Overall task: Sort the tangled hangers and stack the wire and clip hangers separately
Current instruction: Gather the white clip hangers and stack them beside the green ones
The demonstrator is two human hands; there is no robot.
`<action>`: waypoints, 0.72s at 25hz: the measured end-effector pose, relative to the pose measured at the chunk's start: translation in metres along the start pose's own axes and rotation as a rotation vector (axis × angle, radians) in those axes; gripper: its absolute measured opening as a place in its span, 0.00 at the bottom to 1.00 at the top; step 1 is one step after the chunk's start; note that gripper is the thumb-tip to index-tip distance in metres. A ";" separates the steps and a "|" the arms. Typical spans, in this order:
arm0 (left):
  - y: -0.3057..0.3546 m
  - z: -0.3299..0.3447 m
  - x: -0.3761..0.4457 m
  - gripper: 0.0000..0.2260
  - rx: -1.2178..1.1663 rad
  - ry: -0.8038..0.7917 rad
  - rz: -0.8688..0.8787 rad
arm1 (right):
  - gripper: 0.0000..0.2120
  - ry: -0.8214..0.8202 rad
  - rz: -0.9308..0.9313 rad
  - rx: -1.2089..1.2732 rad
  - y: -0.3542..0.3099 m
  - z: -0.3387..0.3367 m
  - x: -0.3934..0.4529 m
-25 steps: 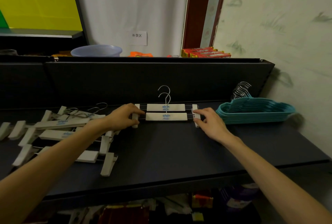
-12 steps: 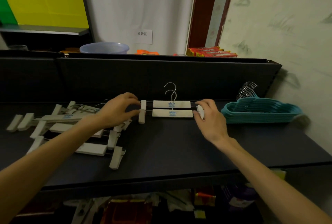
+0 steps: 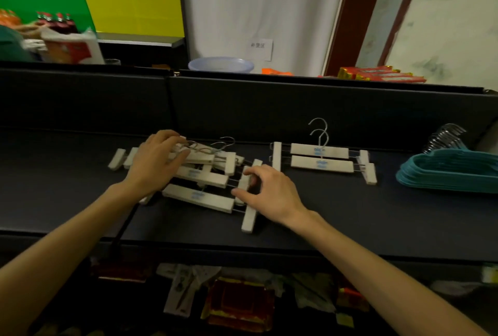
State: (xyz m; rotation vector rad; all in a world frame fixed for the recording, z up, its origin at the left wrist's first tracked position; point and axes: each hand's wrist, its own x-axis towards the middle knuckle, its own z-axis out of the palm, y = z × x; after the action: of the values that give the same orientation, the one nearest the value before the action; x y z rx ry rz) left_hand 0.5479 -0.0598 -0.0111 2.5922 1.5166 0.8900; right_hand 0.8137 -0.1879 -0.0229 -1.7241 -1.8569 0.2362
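Left hand (image 3: 156,163) rests on the tangled clip hangers (image 3: 199,176) mid-worktop (image 3: 350,214), fingers curled over the top one. Right hand (image 3: 269,190) pinches an end clip. Risk: interlocked hooks drag neighbours, disturbing the sorted pair (image 3: 322,159).

A pale blue plastic basin (image 3: 221,64) stands behind the black partition (image 3: 296,109). Right of the basin lie orange packets (image 3: 276,72) and red-and-yellow snack boxes (image 3: 380,77); above it a white paper label (image 3: 260,49) hangs on the curtain (image 3: 258,6). Far left of it stand dark red-capped bottles (image 3: 58,23)
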 end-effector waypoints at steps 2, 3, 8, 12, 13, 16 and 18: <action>-0.023 -0.003 -0.015 0.18 -0.032 -0.022 -0.082 | 0.24 0.012 0.025 -0.021 -0.002 0.006 -0.002; -0.031 -0.003 -0.022 0.18 -0.035 -0.052 -0.083 | 0.22 0.014 0.049 -0.021 -0.003 0.008 -0.002; -0.043 -0.003 -0.037 0.17 -0.073 -0.060 0.006 | 0.12 0.038 0.136 0.177 -0.009 0.011 -0.008; -0.047 -0.006 -0.036 0.19 -0.131 -0.092 0.004 | 0.08 0.079 0.261 0.437 -0.020 0.001 0.000; -0.047 -0.007 -0.034 0.21 -0.114 -0.103 0.000 | 0.08 0.075 0.297 0.549 -0.025 -0.004 0.005; -0.045 -0.010 -0.022 0.23 -0.016 -0.153 0.005 | 0.09 0.098 0.338 0.737 -0.038 -0.019 0.016; -0.046 -0.013 -0.010 0.24 0.066 -0.204 0.015 | 0.10 0.139 0.359 0.784 -0.037 -0.019 0.018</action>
State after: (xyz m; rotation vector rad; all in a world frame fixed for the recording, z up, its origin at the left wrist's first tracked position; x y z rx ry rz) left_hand 0.5012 -0.0473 -0.0179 2.6470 1.4974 0.5636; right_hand 0.7919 -0.1811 0.0164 -1.4299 -1.1060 0.8372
